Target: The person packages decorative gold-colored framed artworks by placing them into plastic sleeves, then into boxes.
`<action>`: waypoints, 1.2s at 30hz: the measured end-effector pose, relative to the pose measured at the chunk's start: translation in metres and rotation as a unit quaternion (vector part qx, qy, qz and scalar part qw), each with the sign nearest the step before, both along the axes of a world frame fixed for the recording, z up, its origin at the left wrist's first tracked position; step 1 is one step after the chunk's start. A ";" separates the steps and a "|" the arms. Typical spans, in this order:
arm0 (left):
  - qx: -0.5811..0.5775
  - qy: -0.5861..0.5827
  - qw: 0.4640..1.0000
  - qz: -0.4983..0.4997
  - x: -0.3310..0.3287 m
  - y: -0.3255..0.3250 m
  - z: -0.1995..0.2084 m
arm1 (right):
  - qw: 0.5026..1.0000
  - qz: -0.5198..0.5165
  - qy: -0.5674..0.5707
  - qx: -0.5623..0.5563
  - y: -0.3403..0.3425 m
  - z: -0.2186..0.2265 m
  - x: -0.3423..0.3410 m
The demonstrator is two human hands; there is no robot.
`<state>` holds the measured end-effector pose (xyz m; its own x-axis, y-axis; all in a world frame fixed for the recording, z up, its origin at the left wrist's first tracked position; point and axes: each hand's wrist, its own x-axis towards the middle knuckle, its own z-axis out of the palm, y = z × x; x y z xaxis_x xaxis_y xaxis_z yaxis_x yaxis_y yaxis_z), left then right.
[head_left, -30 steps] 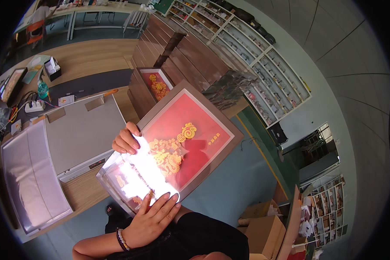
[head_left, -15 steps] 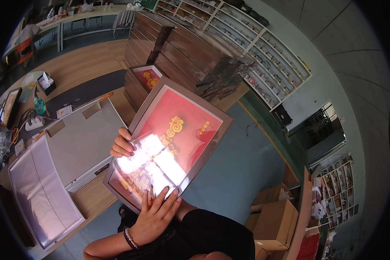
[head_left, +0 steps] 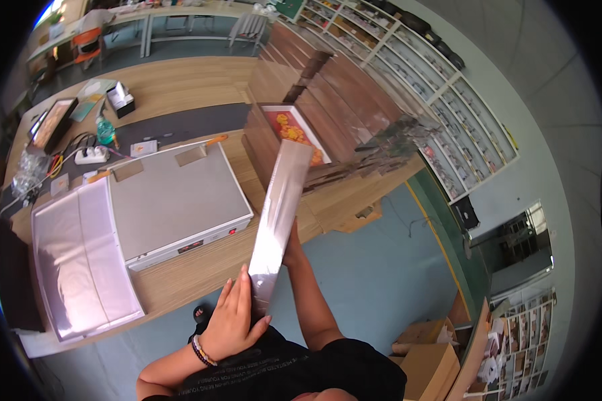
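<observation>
A brown picture frame [head_left: 277,207] with a shiny, film-like surface is tilted up on its edge, so mostly its narrow side shows and its red face is hidden. My left hand [head_left: 231,317], with beads at the wrist, holds its lower end, fingers stretched along the side and thumb by the bottom corner. My right hand [head_left: 292,248] grips the frame from its right side; most of those fingers are behind it. Left of the frame lies a grey flat-topped machine [head_left: 180,197] with a red-lit switch. Clear film [head_left: 83,267] is spread beside the machine.
Tall stacks of brown frames [head_left: 354,100] stand at the table's back right, one showing a red and gold picture [head_left: 291,130]. A power strip [head_left: 91,155], green bottle [head_left: 105,130] and tissue box [head_left: 120,100] sit at the far left. Cardboard boxes [head_left: 428,371] stand lower right.
The frame has swung from face-up to edge-on. My right hand has shifted from its left edge to its right side. My left hand has slid from the face to the lower end.
</observation>
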<state>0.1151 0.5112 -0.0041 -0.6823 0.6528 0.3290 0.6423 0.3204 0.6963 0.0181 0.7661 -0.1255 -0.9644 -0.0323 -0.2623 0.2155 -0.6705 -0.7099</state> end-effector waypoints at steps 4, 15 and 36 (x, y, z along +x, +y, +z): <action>0.111 -0.189 0.966 0.133 -0.026 0.000 -0.045 | 0.966 -0.058 -0.170 0.187 -0.012 0.054 0.013; 0.451 -0.521 0.717 0.104 -0.089 -0.037 -0.123 | 0.955 0.060 -0.149 0.248 -0.027 -0.006 -0.036; 0.462 -0.592 0.660 0.031 -0.023 -0.007 -0.162 | 0.930 0.017 -0.122 0.345 0.002 0.017 0.045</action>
